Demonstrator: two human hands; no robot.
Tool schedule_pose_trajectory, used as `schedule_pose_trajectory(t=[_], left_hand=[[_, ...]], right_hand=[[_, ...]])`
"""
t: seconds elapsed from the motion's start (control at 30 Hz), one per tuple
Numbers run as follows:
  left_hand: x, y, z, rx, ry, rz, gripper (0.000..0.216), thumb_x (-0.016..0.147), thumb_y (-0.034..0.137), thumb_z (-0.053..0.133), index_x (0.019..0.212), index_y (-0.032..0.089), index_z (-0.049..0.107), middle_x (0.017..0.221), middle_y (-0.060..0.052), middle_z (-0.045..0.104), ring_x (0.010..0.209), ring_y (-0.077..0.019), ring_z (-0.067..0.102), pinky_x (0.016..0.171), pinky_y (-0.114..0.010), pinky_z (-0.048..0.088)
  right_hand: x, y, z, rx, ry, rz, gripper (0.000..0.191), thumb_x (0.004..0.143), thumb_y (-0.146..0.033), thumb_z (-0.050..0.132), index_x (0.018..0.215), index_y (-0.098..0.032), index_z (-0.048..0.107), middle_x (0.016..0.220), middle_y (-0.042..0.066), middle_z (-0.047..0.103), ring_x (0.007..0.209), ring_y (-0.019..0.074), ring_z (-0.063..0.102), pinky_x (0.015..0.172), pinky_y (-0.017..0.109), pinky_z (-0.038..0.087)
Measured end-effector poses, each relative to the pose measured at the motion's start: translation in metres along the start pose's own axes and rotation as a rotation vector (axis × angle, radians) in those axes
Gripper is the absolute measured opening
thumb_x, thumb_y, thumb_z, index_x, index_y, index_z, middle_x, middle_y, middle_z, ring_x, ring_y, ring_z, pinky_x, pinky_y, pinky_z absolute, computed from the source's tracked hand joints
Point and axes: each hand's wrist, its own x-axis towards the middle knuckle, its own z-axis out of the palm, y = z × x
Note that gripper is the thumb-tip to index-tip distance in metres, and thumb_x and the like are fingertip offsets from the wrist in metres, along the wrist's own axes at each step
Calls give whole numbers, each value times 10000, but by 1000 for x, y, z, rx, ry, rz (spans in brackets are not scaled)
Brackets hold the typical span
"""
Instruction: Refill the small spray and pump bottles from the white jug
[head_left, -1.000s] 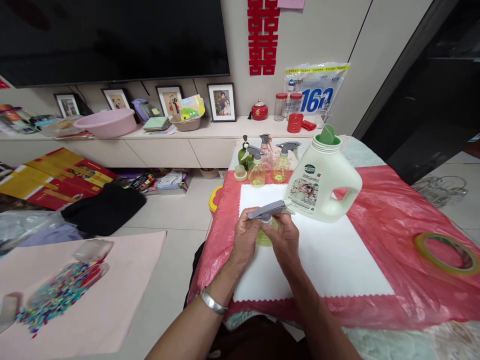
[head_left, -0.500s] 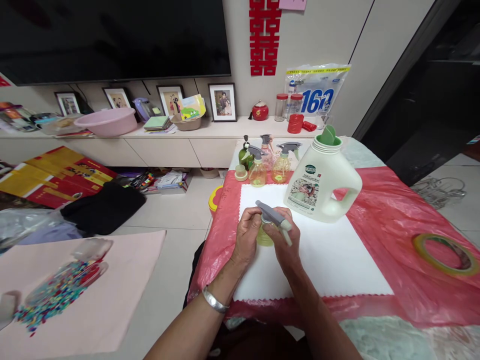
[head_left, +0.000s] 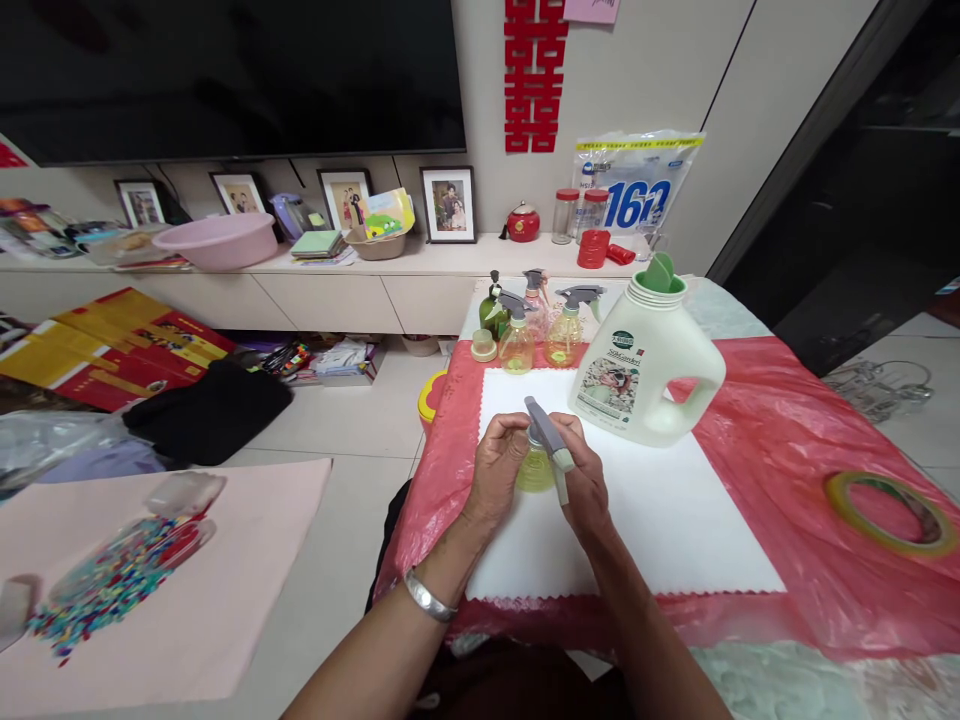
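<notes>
A small yellow-green spray bottle (head_left: 535,470) stands on the white cloth (head_left: 660,520). My left hand (head_left: 499,465) is wrapped round its body. My right hand (head_left: 585,480) grips its neck under the grey trigger head (head_left: 550,435), whose nozzle points toward me. Just behind, a large white detergent jug (head_left: 645,360) stands uncapped with a green spout.
Three small spray bottles (head_left: 536,330) and a small cap (head_left: 483,346) stand at the table's far edge. A roll of tape (head_left: 892,510) lies on the red plastic cover (head_left: 787,440) at right. On the floor at left is a pink mat (head_left: 187,600) with coloured beads.
The grey trigger head has turned clockwise from pointing right to pointing toward me, twisted by my right hand while my left hand kept the bottle still.
</notes>
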Motion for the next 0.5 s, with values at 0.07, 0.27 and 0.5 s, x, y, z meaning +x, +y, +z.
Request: schedule_pose_trajectory(t=[0.07,0.27,0.5], left_hand=[[-1,1,1,15,6,-3,331,819,526,754,916,217,687,919,-16,679,873,-171,620,872,-304,483],[-3,8,0,64,-2,14,307,792,475,784,947,223,700,951,-24,703,908,-201,643,875,-330,497],[-1,-3,-7,47,-21,67,359,804,489,776,1015,207,704,1034,-54,720,1000,-243,657,942,-375,485]], right_hand=[[0,1,1,24,13,-1,321,982,-414,566,1216,-237,695,1156,69,531,1122,185,527,982,314,449],[0,6,9,80,85,-32,264,930,-408,651,1130,-238,686,1135,62,524,1118,192,521,1000,333,434],[1,5,9,102,70,-31,325,869,-403,722,1148,-245,672,1119,50,534,1105,196,524,1020,337,420]])
